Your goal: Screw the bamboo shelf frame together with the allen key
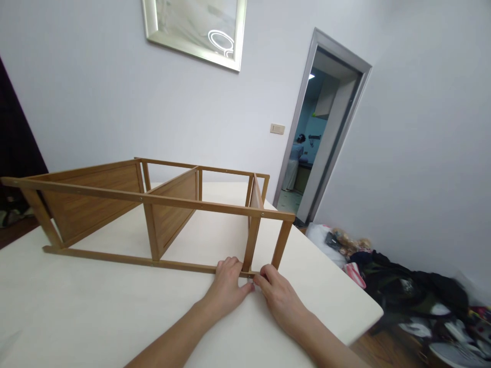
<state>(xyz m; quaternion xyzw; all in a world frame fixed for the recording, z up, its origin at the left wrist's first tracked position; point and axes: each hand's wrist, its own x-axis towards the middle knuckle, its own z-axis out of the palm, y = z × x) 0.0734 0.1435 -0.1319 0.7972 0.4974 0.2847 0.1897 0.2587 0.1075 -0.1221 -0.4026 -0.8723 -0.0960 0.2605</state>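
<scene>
A brown wooden shelf rack (215, 206) lies on its side on a white table (95, 312), its slatted shelf boards standing upright between the rails. At the rack's lower front rail, near the right end, my left hand (227, 289) has its fingers curled over the wood and its thumb stretched toward the joint. Just right of it, my right hand (279, 294) is closed at the same joint, thumb and fingers pinched together by the rail. A tiny shiny spot shows between the two thumbs; what the right fingertips hold is hidden.
The table's rounded right corner (378, 312) juts toward a pile of clothes and bags (406, 281) on the floor. Past the table, a doorway (307, 133) opens to another room with a person (294, 158) in it. A framed mirror (192, 30) hangs on the wall.
</scene>
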